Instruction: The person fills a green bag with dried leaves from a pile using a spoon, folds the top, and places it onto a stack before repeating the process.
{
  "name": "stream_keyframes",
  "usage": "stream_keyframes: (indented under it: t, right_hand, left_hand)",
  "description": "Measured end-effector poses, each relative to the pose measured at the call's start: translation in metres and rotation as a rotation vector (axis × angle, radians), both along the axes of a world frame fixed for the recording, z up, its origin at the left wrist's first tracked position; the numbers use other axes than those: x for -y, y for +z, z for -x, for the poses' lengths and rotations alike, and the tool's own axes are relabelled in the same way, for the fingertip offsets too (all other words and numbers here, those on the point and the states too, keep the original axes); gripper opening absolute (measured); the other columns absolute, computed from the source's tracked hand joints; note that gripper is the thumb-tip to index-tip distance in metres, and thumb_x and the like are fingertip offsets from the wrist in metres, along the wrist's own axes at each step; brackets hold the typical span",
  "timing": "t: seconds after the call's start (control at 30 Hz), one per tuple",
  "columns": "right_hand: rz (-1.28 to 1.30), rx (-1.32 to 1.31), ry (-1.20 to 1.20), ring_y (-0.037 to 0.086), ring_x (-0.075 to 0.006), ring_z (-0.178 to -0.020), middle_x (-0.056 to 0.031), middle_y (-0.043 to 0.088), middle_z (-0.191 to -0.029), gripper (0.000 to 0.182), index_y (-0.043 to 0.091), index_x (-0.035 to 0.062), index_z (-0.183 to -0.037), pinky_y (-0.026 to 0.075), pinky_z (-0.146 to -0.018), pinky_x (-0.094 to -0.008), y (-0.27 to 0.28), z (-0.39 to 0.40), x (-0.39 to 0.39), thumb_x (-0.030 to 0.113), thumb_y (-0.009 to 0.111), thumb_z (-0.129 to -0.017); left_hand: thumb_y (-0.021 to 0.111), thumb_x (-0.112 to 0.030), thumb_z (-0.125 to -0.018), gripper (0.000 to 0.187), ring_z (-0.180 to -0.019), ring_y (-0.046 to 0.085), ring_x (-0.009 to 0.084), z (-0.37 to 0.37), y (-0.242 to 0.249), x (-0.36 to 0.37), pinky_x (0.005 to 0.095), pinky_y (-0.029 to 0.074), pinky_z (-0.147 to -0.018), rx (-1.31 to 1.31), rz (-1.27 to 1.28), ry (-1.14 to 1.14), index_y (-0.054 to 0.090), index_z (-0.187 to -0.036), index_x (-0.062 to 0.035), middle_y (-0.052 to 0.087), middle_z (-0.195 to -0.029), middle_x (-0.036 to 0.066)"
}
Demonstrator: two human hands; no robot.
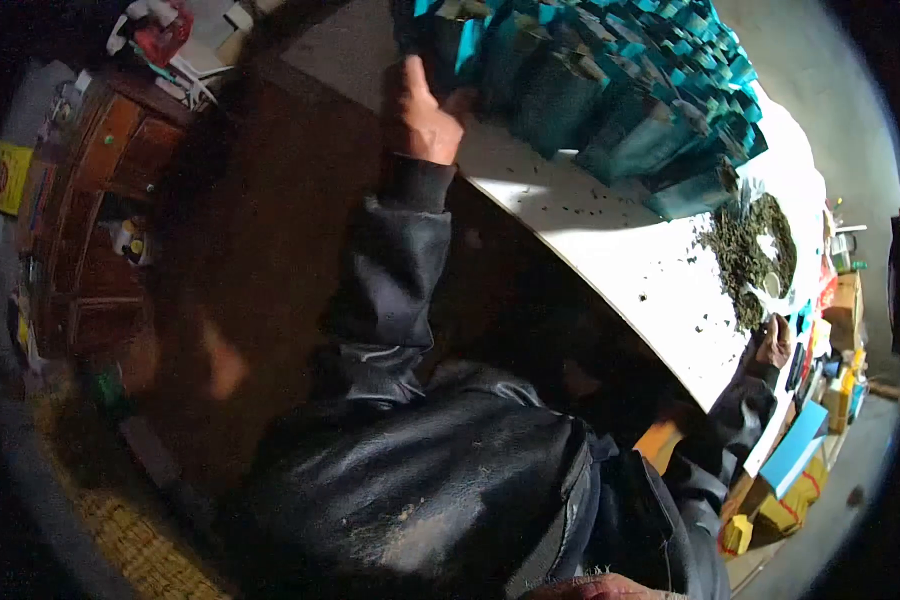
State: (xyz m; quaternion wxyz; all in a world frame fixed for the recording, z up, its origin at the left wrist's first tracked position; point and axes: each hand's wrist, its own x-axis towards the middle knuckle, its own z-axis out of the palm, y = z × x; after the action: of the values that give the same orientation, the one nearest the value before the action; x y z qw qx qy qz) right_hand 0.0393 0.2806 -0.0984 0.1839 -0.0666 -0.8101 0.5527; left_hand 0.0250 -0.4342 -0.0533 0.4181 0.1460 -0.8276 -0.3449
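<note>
My left hand [432, 128] is raised at the near left edge of the teal bags, one finger stretched up and the others partly hidden in shadow. Many upright teal bags [620, 120], open at the top, stand packed together on a white tabletop [610, 265]. At the table's right side lies a heap of dark dried leaf-like material [745, 250]. A pale, clear-looking piece [770, 288] sits in that heap. Just below it is my right hand [774, 342], fingers curled together; I cannot tell what they hold.
Loose dark crumbs are scattered over the tabletop. Boxes and a light-blue flat box [795, 445] crowd the right side near the wall. A wooden cabinet [120, 220] with drawers stands at the left, with a red bag [162, 35] among clutter above it.
</note>
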Motion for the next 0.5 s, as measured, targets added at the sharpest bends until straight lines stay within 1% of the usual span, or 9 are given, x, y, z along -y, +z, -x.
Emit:
stream_keyframes:
  t: [0.07, 0.1, 0.17, 0.23, 0.27, 0.33, 0.37, 0.4, 0.5]
  right_hand:
    - [-0.732, -0.398, 0.152, 0.058, -0.0158, -0.081, -0.0102, 0.061, -0.095, 0.021, 0.059, -0.0025, -0.101, 0.049, -0.071, -0.0263, 0.013, -0.007, 0.033, 0.014, 0.053, -0.09]
    - [-0.081, -0.06, 0.069, 0.057, -0.0148, -0.08, -0.0081, 0.059, -0.09, 0.018, 0.058, -0.0039, -0.097, 0.048, -0.073, -0.0263, 0.022, -0.015, 0.061, 0.011, 0.05, -0.09]
    - [0.219, -0.089, 0.039, 0.049, -0.0095, -0.069, -0.0016, 0.052, -0.078, 0.017, 0.058, -0.0019, -0.094, 0.041, -0.061, -0.0227, -0.003, -0.007, 0.05, 0.012, 0.05, -0.089]
    - [-0.072, -0.089, 0.02, 0.047, -0.0099, -0.066, -0.0002, 0.052, -0.075, 0.02, 0.059, -0.0026, -0.093, 0.04, -0.06, -0.0238, 0.004, -0.009, 0.05, 0.015, 0.054, -0.085]
    - [-0.185, -0.221, -0.001, 0.052, -0.0131, -0.065, -0.0032, 0.057, -0.071, 0.019, 0.061, -0.0013, -0.092, 0.043, -0.062, -0.0262, 0.001, -0.003, 0.047, 0.015, 0.055, -0.085]
    - [-0.501, -0.156, -0.248, 0.062, -0.0168, -0.07, -0.0107, 0.064, -0.074, 0.017, 0.065, 0.004, -0.087, 0.047, -0.065, -0.0279, 0.026, -0.013, 0.069, 0.019, 0.059, -0.083]
    - [-0.481, -0.155, -0.296, 0.063, -0.0195, -0.071, -0.0099, 0.065, -0.076, 0.018, 0.066, 0.0057, -0.087, 0.048, -0.066, -0.0295, 0.022, -0.01, 0.062, 0.022, 0.06, -0.082]
    - [-0.493, -0.121, -0.332, 0.059, -0.0118, -0.066, -0.0063, 0.064, -0.077, 0.018, 0.065, 0.0024, -0.092, 0.048, -0.059, -0.025, 0.04, -0.017, 0.076, 0.019, 0.06, -0.084]
    - [-0.346, -0.122, -0.428, 0.064, -0.0223, -0.075, -0.0107, 0.065, -0.081, 0.02, 0.067, 0.0093, -0.091, 0.049, -0.07, -0.0314, 0.039, -0.011, 0.067, 0.026, 0.06, -0.083]
  left_hand:
    - [0.058, 0.006, -0.068, 0.058, -0.084, 0.061, 0.0289, -0.007, 0.019, -0.007, 0.035, 0.047, -0.082, 0.056, 0.017, 0.117, 0.044, -0.125, 0.0001, 0.058, -0.11, 0.018]
    - [0.059, 0.004, -0.069, 0.055, -0.08, 0.062, 0.0242, -0.008, 0.029, -0.01, 0.0341, 0.049, -0.076, -0.112, -0.022, 0.051, 0.048, -0.123, -0.0011, 0.058, -0.109, 0.014]
    - [0.074, -0.01, -0.069, 0.054, -0.077, 0.062, 0.0177, -0.017, 0.045, -0.011, 0.03, 0.05, -0.067, -0.073, -0.069, -0.033, 0.051, -0.118, -0.0005, 0.059, -0.102, 0.012]
    - [0.08, -0.016, -0.07, 0.058, -0.074, 0.056, 0.0131, -0.022, 0.065, -0.025, 0.0267, 0.047, -0.068, -0.141, -0.134, -0.094, 0.052, -0.117, 0.0006, 0.06, -0.096, 0.008]
    - [0.077, -0.012, -0.073, 0.054, -0.074, 0.056, 0.0132, -0.021, 0.069, -0.033, 0.0254, 0.046, -0.068, -0.229, -0.192, -0.206, 0.051, -0.118, 0.0031, 0.06, -0.096, 0.009]
    - [0.072, -0.007, -0.077, 0.05, -0.076, 0.057, 0.0144, -0.033, 0.092, -0.066, 0.0247, 0.046, -0.068, -0.264, -0.211, -0.344, 0.049, -0.119, 0.006, 0.059, -0.096, 0.01]
    - [0.071, -0.005, -0.078, 0.048, -0.079, 0.056, 0.0148, -0.038, 0.096, -0.079, 0.0251, 0.046, -0.071, -0.256, -0.163, -0.429, 0.049, -0.12, 0.0058, 0.059, -0.096, 0.01]
    - [0.069, -0.004, -0.079, 0.046, -0.081, 0.056, 0.0151, -0.041, 0.101, -0.09, 0.0255, 0.046, -0.074, -0.252, -0.11, -0.503, 0.049, -0.12, 0.0056, 0.059, -0.096, 0.01]
    - [0.06, -0.007, -0.086, 0.04, -0.091, 0.055, 0.0158, -0.052, 0.112, -0.156, 0.0259, 0.047, -0.076, -0.191, -0.153, -0.729, 0.047, -0.122, 0.0044, 0.056, -0.103, 0.01]
